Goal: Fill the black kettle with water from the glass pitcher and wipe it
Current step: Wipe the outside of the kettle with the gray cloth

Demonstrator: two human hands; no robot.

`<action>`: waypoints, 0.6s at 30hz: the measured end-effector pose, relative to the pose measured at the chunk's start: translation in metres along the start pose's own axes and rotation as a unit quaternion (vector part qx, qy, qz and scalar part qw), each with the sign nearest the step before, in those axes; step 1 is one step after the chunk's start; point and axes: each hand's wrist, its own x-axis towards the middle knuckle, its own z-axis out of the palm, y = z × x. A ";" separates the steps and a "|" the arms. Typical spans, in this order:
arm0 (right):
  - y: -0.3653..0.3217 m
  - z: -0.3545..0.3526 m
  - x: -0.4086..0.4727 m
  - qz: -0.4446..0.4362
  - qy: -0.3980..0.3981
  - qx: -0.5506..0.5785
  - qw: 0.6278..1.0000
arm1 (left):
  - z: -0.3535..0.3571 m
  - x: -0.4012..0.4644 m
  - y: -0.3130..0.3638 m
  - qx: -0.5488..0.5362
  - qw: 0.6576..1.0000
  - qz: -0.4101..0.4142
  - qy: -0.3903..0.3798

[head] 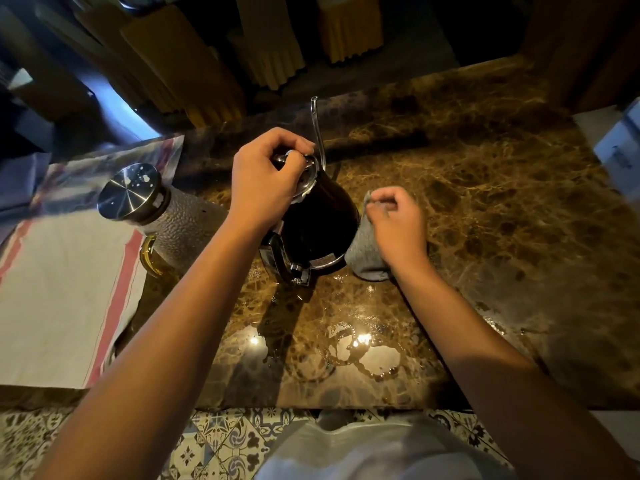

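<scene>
The black kettle [320,223] stands in the middle of the brown marble counter [485,188], its thin gooseneck spout [318,129] pointing away from me and its handle toward me. My left hand [266,174] is on top of it, fingers curled round the knob of the metal lid. My right hand [398,220] pinches a grey cloth [367,258] that hangs beside the kettle's right flank and touches the counter. The glass pitcher [180,223], hammered glass with a steel lid [128,192], stands to the kettle's left.
A white towel with red stripes [62,292] covers the counter's left part, under the pitcher's edge. Water puddles [360,351] glisten near the counter's front edge. White boxes [620,140] sit at the far right. Yellow chair covers stand beyond the counter.
</scene>
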 end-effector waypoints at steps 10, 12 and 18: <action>-0.052 0.019 -0.005 0.019 -0.015 0.247 0.969 | 0.000 0.000 0.000 -0.003 1.000 0.007 0.002; -0.033 0.022 -0.015 0.002 -0.014 0.154 0.988 | 0.000 0.000 0.000 0.000 1.000 0.006 0.001; 0.005 0.004 -0.015 0.031 -0.041 -0.041 0.998 | 0.000 0.001 0.000 0.002 1.000 0.000 -0.003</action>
